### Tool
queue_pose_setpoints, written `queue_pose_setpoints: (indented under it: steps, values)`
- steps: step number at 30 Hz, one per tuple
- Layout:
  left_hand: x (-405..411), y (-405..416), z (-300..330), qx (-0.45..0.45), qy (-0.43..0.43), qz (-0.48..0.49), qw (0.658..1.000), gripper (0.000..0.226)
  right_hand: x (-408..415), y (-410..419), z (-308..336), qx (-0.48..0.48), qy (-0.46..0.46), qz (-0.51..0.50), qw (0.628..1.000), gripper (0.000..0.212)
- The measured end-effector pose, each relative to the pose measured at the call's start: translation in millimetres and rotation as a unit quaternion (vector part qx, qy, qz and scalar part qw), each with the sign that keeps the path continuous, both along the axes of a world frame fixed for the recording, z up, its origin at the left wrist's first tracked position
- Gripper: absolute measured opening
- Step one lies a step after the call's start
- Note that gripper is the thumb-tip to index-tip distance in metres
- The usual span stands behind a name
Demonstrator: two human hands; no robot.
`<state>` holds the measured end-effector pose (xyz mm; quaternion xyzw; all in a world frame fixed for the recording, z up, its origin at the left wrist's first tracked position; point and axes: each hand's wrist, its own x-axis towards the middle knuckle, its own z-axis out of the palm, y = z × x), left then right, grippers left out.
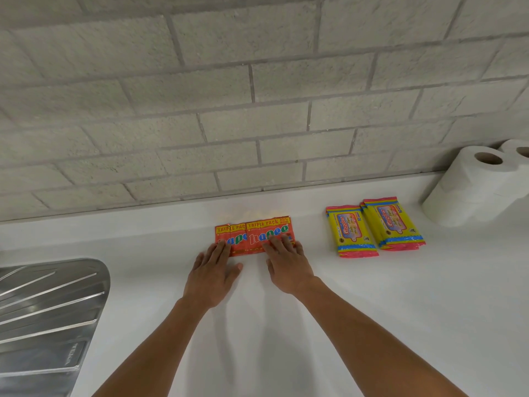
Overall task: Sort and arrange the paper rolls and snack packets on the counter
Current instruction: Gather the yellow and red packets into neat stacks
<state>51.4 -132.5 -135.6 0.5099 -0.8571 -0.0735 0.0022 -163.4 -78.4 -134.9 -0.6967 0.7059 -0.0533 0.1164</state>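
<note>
Two red packets lie side by side near the back of the white counter: the left red packet and the right red packet. My left hand rests flat with straight fingertips on the left packet's lower corner. My right hand lies flat with its fingers on the right packet's lower part. Right of them sit two yellow packet stacks, one nearer the middle and one beside it. White paper rolls stand stacked at the far right against the wall.
A steel sink drainboard takes up the left front of the counter. A grey brick wall runs along the back edge.
</note>
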Motion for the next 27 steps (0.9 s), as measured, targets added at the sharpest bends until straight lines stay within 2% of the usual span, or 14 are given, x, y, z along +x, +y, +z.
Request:
queue_pose_setpoints:
  steps: [23, 27]
  values:
    - [0.3, -3.1, 4.2, 0.001, -0.011, -0.009, 1.000, 0.107, -0.2, -1.2, -1.0, 0.002, -0.004, -0.001, 1.000, 0.051]
    - [1.2, -2.4, 3.7, 0.003, 0.004, -0.017, 1.000, 0.097, -0.6, -0.5, -1.9, 0.001, -0.008, -0.005, 1.000, 0.052]
